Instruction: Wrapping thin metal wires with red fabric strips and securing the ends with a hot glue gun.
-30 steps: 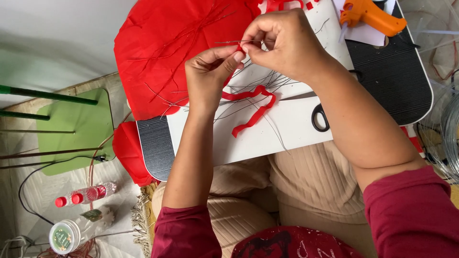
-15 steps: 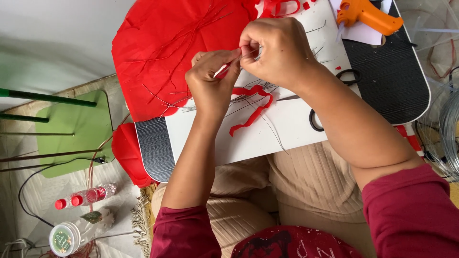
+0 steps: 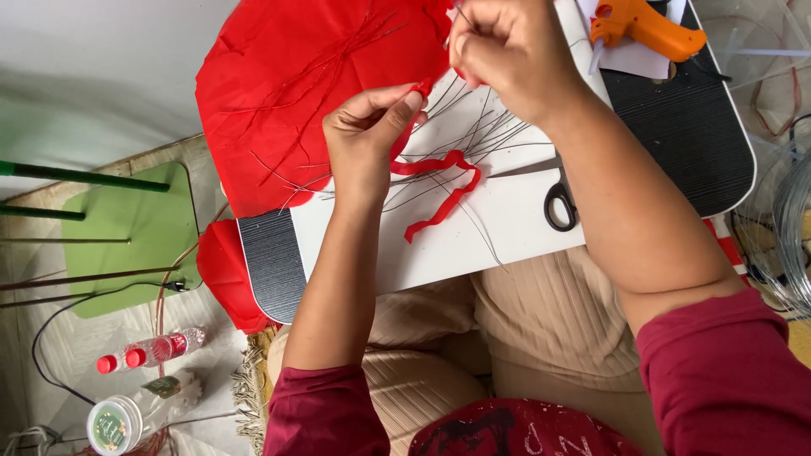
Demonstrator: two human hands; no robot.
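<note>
Head view. The left hand (image 3: 365,135) pinches one end of a crinkled red paper ribbon strip (image 3: 439,181), fingers closed on it. The strip trails across the white lap board (image 3: 473,245), among thin dark wires (image 3: 473,127). Above the board's centre, the right hand (image 3: 507,51) is closed on a thin wire. Black-handled scissors (image 3: 557,198) lie right of the strip; an orange glue gun (image 3: 646,25) rests at the board's far right corner.

The right hand (image 3: 507,51) hides its wire's tip; glue gun (image 3: 646,24) cut off above.
</note>
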